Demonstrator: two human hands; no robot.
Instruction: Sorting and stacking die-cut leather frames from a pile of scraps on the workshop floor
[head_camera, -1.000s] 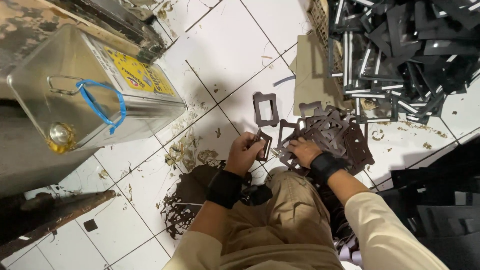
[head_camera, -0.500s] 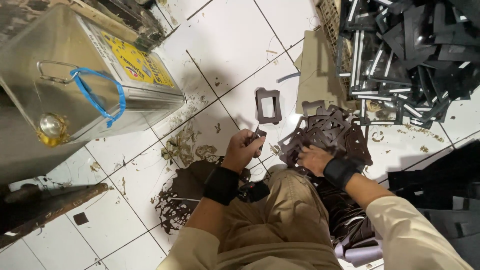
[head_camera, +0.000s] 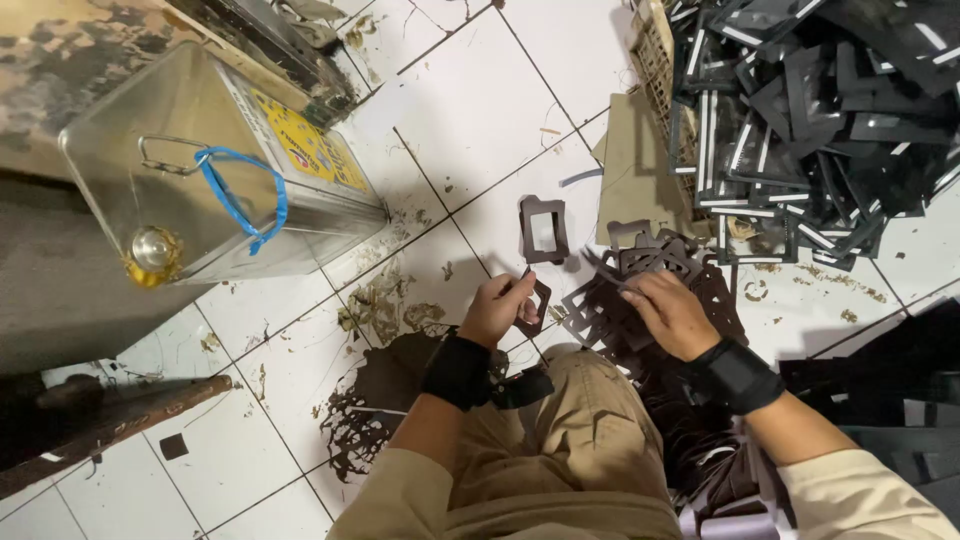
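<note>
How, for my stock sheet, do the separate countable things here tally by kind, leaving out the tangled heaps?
Square silver metal tin with a blue-wrapped handle: 1
Dark brown rectangular frame lying alone on the tile: 1
Dark brown frame piece pinched in the left hand: 1
Black wristbands: 2
Total: 5

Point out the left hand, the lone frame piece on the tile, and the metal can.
left hand (head_camera: 497, 308), head view, on the knuckles.
lone frame piece (head_camera: 528, 237), head view, on its left side bar.
metal can (head_camera: 150, 205), head view, on its top face.
</note>
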